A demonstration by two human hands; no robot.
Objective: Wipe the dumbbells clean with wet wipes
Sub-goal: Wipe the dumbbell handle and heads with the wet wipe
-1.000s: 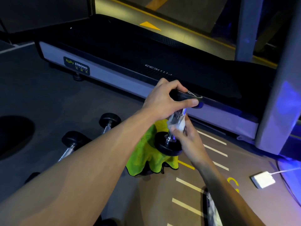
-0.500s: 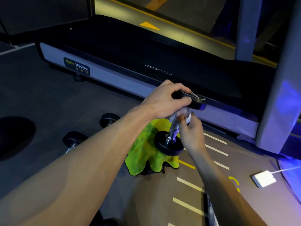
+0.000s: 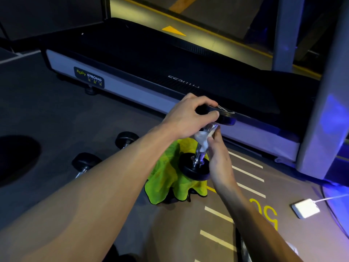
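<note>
A small dumbbell with black heads and a chrome bar is held upright in the air over the floor. My left hand grips its upper black head from above. My right hand pinches a white wet wipe wrapped round the chrome bar, near its upper half. The lower head hangs above a yellow-green cloth on the floor.
Two more black dumbbells lie on the dark floor to the left. A treadmill runs across behind, its grey post at the right. A white adapter with a cable lies at lower right.
My right hand slid the wipe up the chrome bar toward the upper head, then a little back down. The left hand kept its grip on the top head.
</note>
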